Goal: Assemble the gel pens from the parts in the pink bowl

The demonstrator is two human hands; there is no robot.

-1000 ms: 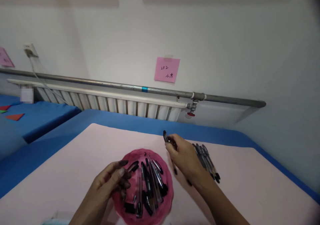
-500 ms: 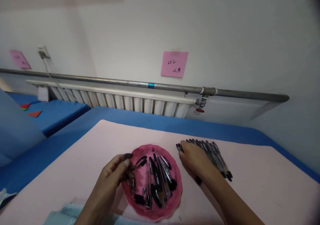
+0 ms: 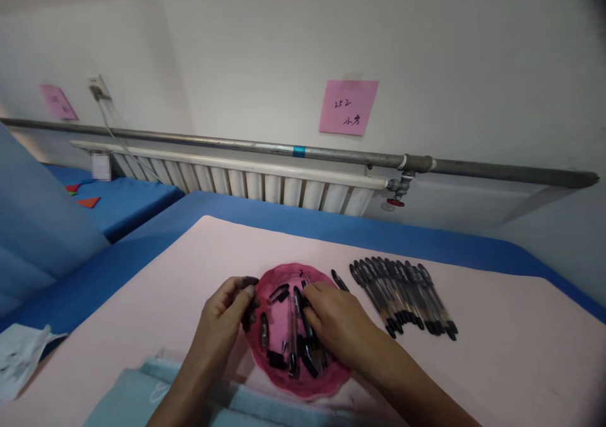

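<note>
A round pink plastic basket (image 3: 326, 392) holds loose black pen parts: clear barrels (image 3: 292, 332), black caps (image 3: 276, 359) and short clear-and-black pieces (image 3: 264, 330). My left hand (image 3: 227, 313) is closed at the basket's left rim, thumb and index finger pinching there; its fingertips look dark. Over the basket's right side, my right hand (image 3: 338, 323) reaches in with curled fingers among the pens. What its fingertips hold, if anything, is hidden. Right of the basket lies a fanned row of black-capped pens (image 3: 402, 294). One separate pen (image 3: 339, 280) lies left of that row, partly behind my right hand.
Pink sheeting (image 3: 511, 338) covers the blue table (image 3: 265, 215). Light-blue cloth (image 3: 146, 392) lies at the front edge, and white paper (image 3: 21, 354) at far left. Behind are a radiator (image 3: 284, 190), a pipe with a red valve (image 3: 396, 203), and pink notes (image 3: 349, 107) on the wall.
My right hand has moved left from the pen row into the basket, leaving a pen lying at the row's left. My left hand stays at the rim. The view has shifted slightly.
</note>
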